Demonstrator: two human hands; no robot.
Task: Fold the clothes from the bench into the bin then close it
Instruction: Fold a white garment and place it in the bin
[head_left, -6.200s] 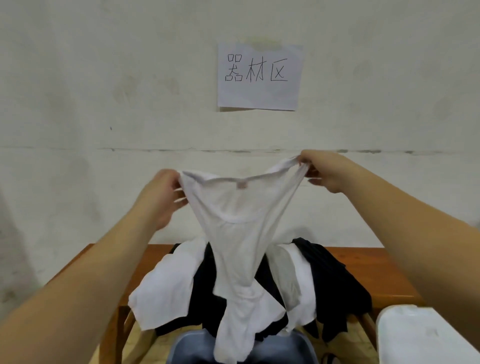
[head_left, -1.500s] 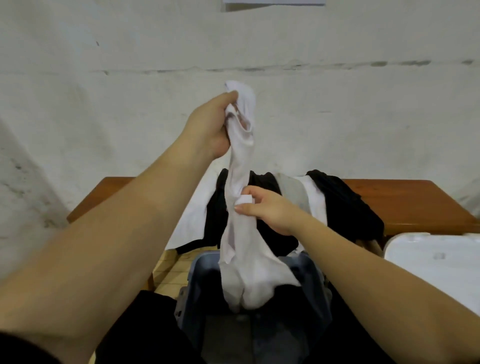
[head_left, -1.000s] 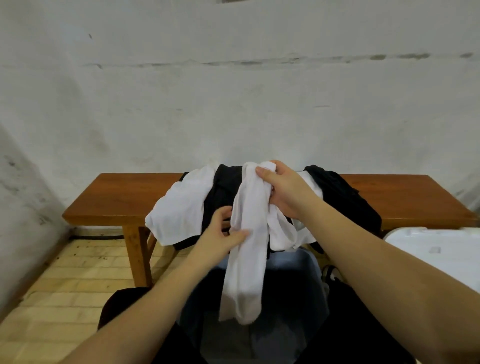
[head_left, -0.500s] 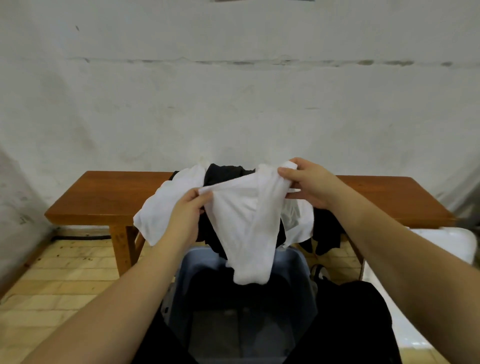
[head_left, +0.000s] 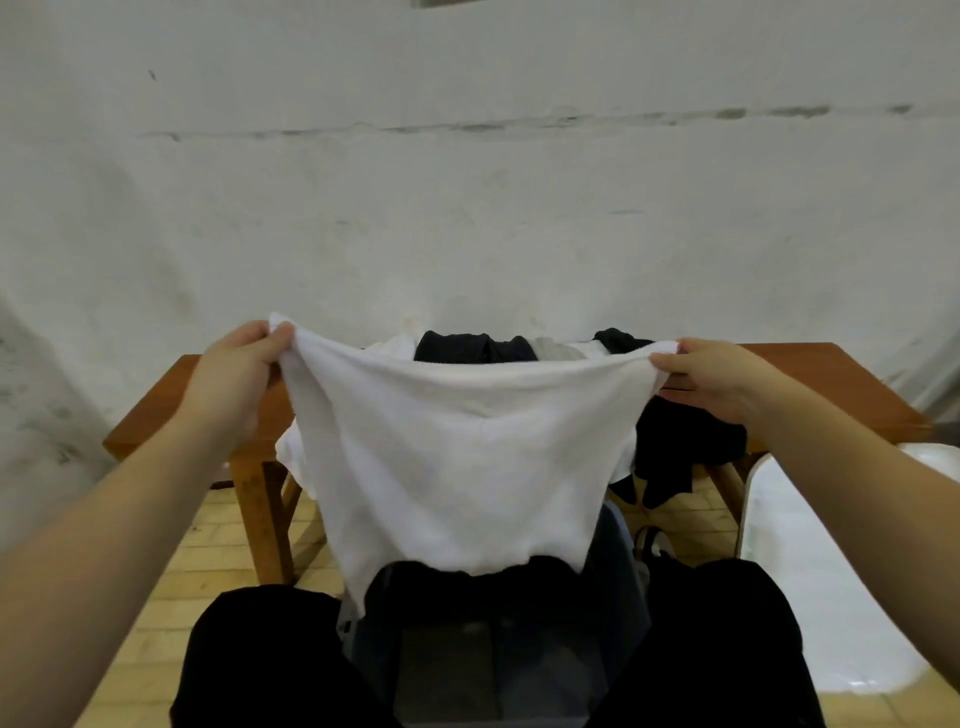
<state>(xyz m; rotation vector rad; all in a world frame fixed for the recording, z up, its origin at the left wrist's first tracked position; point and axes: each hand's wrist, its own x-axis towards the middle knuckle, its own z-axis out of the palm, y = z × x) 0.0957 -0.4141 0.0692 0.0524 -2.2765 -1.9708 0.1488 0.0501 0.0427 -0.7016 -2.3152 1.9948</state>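
left hand (head_left: 234, 379) and right hand (head_left: 722, 382) pinch white garment (head_left: 457, 457) stretched over open bin (head_left: 498, 639), partly folded. pile (head_left: 675, 447) on bench (head_left: 208, 400) at 12 remains; lid (head_left: 831, 571), probably, at 3.

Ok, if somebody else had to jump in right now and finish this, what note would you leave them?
Left hand and right hand each pinch a top corner of the white garment, stretched wide above the open grey bin.
More black and white clothes are piled on the wooden bench.
The white lid lies to the right of the bin.
Done: this garment is picked up.
Left: fold it, put it in the bin, do the pile, close the lid.
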